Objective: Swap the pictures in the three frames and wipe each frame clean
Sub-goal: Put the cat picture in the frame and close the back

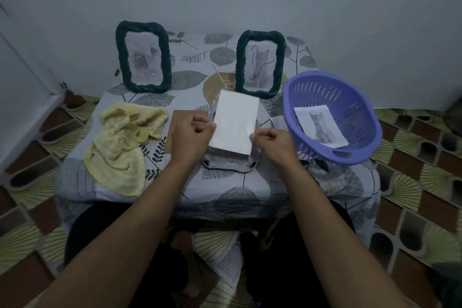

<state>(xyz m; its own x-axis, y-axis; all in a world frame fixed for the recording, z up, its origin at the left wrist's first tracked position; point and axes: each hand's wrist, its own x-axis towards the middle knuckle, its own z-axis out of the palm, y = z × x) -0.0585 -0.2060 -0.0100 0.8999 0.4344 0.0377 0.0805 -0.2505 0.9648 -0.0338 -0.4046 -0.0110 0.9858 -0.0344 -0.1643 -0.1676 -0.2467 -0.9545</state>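
Both hands hold a white sheet (235,122), its blank side up, over the middle of the table. My left hand (192,132) pinches its left edge and my right hand (270,144) pinches its lower right corner. Beneath the sheet lies a third frame (228,162), face down, only its near edge showing. Two dark rope-edged frames stand at the back: the left frame (143,57) with a faint picture, the right frame (260,64) with a cat picture. A brown backing board (176,120) lies left of the sheet.
A crumpled yellow cloth (122,147) lies on the left of the leaf-patterned tablecloth (190,57). A purple plastic basket (332,117) on the right holds a cat picture (321,126). The wall stands close behind; patterned floor tiles surround the small table.
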